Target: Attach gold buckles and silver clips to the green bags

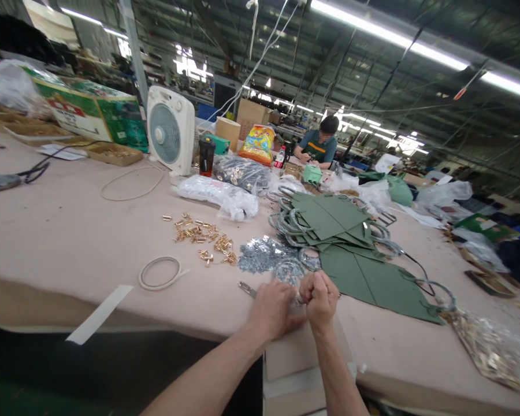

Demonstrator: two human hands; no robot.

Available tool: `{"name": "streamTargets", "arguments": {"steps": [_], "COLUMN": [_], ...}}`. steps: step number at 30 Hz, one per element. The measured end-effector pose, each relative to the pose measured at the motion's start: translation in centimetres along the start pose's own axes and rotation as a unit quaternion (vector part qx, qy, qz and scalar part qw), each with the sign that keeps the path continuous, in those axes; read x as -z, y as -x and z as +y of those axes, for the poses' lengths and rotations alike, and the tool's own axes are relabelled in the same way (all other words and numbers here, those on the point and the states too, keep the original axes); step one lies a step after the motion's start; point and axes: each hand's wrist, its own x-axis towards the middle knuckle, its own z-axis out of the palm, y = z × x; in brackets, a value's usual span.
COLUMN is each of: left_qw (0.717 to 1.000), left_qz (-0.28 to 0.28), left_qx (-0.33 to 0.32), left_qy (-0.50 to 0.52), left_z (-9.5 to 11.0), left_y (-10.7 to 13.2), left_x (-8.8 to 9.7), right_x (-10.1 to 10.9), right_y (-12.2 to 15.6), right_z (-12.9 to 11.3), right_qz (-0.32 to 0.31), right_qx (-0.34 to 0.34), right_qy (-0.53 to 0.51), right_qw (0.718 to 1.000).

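My left hand and my right hand meet at the near edge of the table, fingers curled and pinched together over a small clear bag or metal part that I cannot make out. A metal tool lies just left of my left hand. Right behind the hands lie a pile of silver metal pieces and a metal ring. Small gold fittings are scattered to the left. A stack of green fabric pieces with ring handles spreads out to the right.
A tape roll and a white strip lie to the left. A white fan, boxes, bags of parts and a dark cup stand at the back. A person works at the far end. A clear bag of gold parts lies at right.
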Motion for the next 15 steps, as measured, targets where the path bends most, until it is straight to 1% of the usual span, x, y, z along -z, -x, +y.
{"name": "streamTargets", "arguments": {"steps": [2,4,6,8,10,15], "left_qw": [1.000,1.000,1.000,1.000,1.000,1.000], "left_qz": [-0.001,-0.004,-0.010,-0.014,-0.014,-0.005], "left_qx": [0.001,0.007,0.013,0.014,0.011,0.004], "left_qy": [0.003,0.003,0.000,-0.004,-0.007,-0.003], "left_z": [0.1,0.1,0.0,0.0,0.0,0.2], "left_y": [0.0,0.0,0.0,0.0,0.1,0.0], "left_x": [0.1,0.1,0.1,0.1,0.1,0.3], "right_x": [-0.2,-0.3,-0.3,-0.1,0.2,0.2], "right_y": [-0.2,-0.2,0.0,0.2,0.3,-0.2], "right_z": [-0.7,-0.6,0.1,0.9,1.0,-0.1], "right_qz": [-0.003,-0.021,-0.040,-0.043,-0.039,-0.021], "right_qx": [0.021,0.027,0.005,-0.024,-0.031,0.016], "right_qy": [-0.042,-0.035,0.003,0.034,0.041,-0.017], "right_qw": [0.999,0.999,0.999,0.998,0.998,1.000]}}
